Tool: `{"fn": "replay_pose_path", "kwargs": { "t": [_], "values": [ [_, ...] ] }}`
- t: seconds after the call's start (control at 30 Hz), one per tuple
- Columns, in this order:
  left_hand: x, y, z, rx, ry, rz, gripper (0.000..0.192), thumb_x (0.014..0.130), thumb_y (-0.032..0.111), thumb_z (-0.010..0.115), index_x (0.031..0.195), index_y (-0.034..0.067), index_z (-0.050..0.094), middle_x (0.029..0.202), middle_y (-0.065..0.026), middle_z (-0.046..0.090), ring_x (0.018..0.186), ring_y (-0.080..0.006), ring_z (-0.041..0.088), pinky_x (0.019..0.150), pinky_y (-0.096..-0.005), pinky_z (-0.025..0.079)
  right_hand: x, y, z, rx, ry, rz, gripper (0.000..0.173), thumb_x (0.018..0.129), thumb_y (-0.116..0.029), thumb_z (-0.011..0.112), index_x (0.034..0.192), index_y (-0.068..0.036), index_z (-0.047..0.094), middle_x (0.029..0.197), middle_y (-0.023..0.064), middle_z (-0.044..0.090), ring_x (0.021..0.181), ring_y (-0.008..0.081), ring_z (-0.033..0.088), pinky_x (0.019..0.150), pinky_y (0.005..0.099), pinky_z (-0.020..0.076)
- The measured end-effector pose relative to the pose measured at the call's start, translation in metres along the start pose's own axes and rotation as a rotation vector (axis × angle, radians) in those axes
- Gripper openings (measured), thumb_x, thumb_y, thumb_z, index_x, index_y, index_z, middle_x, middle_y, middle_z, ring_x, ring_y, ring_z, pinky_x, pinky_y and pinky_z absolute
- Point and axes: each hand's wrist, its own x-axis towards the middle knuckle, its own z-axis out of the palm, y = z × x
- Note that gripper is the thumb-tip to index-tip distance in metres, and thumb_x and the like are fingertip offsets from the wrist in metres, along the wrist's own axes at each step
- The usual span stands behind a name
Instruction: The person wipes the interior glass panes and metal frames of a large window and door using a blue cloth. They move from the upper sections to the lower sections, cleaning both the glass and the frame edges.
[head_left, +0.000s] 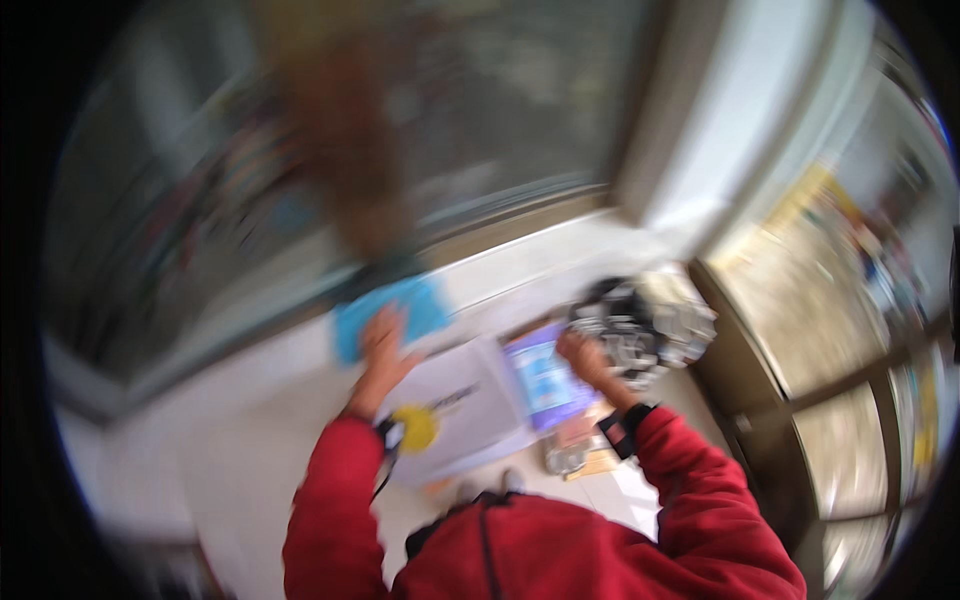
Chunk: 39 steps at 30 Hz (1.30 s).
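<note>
My left hand (386, 345) lies over a bright blue cloth (427, 304) at the foot of the window, thumb held away from the fingers. Motion blur hides whether the fingers grip the cloth. My right hand (585, 356) is curled, between a purple and light-blue packet (544, 382) and a black-and-white patterned bundle (619, 304). Whether anything is in its fingers cannot be made out. Below my left hand is a large pale sheet or bag (472, 405) with a yellow round mark and dark print.
A framed glass window (510, 112) with a white sill (540, 259) stands ahead. On the right is a dark-framed cabinet (780, 409) with glazed panels. A cream-coloured bundle (679, 315) lies beside the patterned one. A clear container (566, 456) sits nearer me.
</note>
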Motion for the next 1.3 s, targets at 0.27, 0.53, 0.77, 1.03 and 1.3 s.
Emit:
{"fn": "replay_pose_path", "kwargs": {
  "t": [0.27,0.53,0.77,1.03,1.3],
  "values": [
    [-0.015,-0.017,0.027,0.503,0.279,0.246,0.062,0.087,0.043,0.065,0.132,0.001,0.056,0.136,-0.0188,0.056,0.1,-0.0361,0.065,0.078,-0.0544,0.049,-0.588,-0.049,0.009,-0.038,0.547,1.883,0.021,0.083,-0.015,0.053,0.089,0.001,0.065,0.092,0.0283,0.066,0.092,0.0452,0.064,0.083,0.0516,0.0518],
    [0.04,-0.08,0.033,-0.281,-0.015,-0.279,0.037,0.096,0.033,0.053,0.115,0.005,0.068,0.11,-0.0214,0.068,0.095,-0.0413,0.064,0.083,-0.0515,0.051,-0.719,-0.405,0.021,0.271,1.155,3.07,0.03,0.091,-0.002,0.052,0.116,0.002,0.067,0.124,0.0247,0.063,0.111,0.0368,0.065,0.093,0.0472,0.0541],
    [0.063,0.006,0.009,-0.868,0.018,-0.575,0.042,0.094,0.034,0.056,0.123,0.005,0.061,0.121,-0.0204,0.061,0.107,-0.0402,0.058,0.091,-0.0517,0.046,-0.706,-0.384,0.136,0.081,-0.541,1.918,0.026,0.079,-0.023,0.064,0.1,-0.014,0.076,0.101,0.0127,0.074,0.095,0.0333,0.071,0.076,0.0402,0.0569],
    [0.039,0.186,0.043,-1.595,-0.335,-0.679,0.051,0.092,0.035,0.06,0.133,0.004,0.052,0.133,-0.0193,0.054,0.12,-0.039,0.051,0.1,-0.0518,0.041,-0.715,-0.319,0.069,0.607,1.014,2.166,0.027,0.079,-0.012,0.068,0.103,-0.002,0.071,0.079,0.0097,0.071,0.064,0.0175,0.068,0.055,0.0331,0.0547],
    [-0.016,0.323,0.118,-2.04,-0.785,-0.79,0.064,0.09,0.035,0.064,0.142,0.004,0.044,0.146,-0.0182,0.046,0.133,-0.0377,0.045,0.108,-0.052,0.036,-0.843,-0.403,0.136,0.58,0.803,2.435,0.024,0.073,-0.014,0.072,0.095,-0.005,0.074,0.077,0.0093,0.072,0.069,0.0192,0.07,0.062,0.0335,0.0562]
  ]
}}
